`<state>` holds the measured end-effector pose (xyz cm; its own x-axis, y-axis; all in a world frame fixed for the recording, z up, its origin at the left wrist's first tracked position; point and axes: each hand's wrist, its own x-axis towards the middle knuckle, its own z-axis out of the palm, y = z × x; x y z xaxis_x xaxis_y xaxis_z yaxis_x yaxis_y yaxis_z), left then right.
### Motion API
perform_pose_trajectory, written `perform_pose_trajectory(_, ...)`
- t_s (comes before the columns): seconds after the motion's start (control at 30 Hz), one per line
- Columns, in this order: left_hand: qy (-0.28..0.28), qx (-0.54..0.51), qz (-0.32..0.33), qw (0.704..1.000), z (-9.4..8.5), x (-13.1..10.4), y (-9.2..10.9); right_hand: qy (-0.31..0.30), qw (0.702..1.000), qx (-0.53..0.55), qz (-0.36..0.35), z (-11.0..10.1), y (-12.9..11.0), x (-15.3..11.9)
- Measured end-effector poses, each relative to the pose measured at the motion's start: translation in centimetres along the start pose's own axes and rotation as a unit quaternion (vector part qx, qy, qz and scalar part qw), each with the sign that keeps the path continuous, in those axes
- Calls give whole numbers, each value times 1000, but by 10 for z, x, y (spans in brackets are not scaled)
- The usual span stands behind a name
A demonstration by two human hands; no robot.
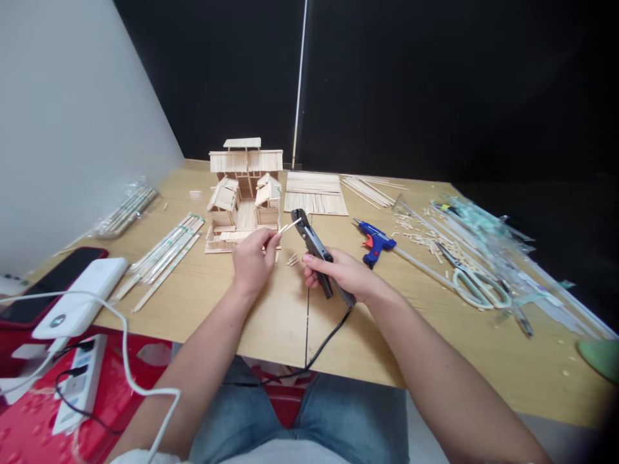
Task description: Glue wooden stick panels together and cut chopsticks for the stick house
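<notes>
Between thumb and fingers, my left hand (256, 258) pinches a thin wooden stick (291, 225). The stick's far end lies at the jaws of a black plier-like tool (314, 245). My right hand (341, 274) is wrapped round that tool's handles; a dark cord runs down from near its lower end. Just beyond my left hand stands a model house (246, 161) built of small wooden sticks. Several short cut pieces of stick (293, 260) lie on the table between my hands.
On the wooden table (271, 328) lie a stick panel (316, 193), a blue glue gun (374, 241), white-handled scissors (476, 283), scattered stick offcuts (425, 241) and bundled sticks (167, 254). Left are a power bank (80, 298), a phone (48, 283) and a power strip (80, 386) with cables.
</notes>
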<state>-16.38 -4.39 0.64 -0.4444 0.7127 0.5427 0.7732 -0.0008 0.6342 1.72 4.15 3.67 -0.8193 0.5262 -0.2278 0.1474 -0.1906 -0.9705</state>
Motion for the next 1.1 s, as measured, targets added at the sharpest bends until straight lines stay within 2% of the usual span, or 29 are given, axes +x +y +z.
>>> perform_pose_trajectory(0.23,-22,80,82,993,5,-3,0,-32,999,-22,34,-3,-4,-3)
perform_pose_trajectory(0.37,-36,115,90,989,6,-3,-1,-53,996,-69,32,-6,-6,-4)
perform_pose_trajectory(0.6,-66,116,86,987,11,-5,-4,-52,982,-179,42,-8,-8,-9)
perform_pose_trajectory(0.67,-89,125,95,984,12,-6,-1,-30,979,-187,77,-9,-4,-12)
perform_pose_trajectory(0.77,-151,152,113,970,15,-11,5,6,980,-140,144,-10,5,-19)
perform_pose_trajectory(0.87,-209,183,128,952,19,-15,12,13,977,-110,185,-12,11,-25)
perform_pose_trajectory(1.1,-266,198,125,935,23,-17,17,41,951,-162,261,-9,11,-29)
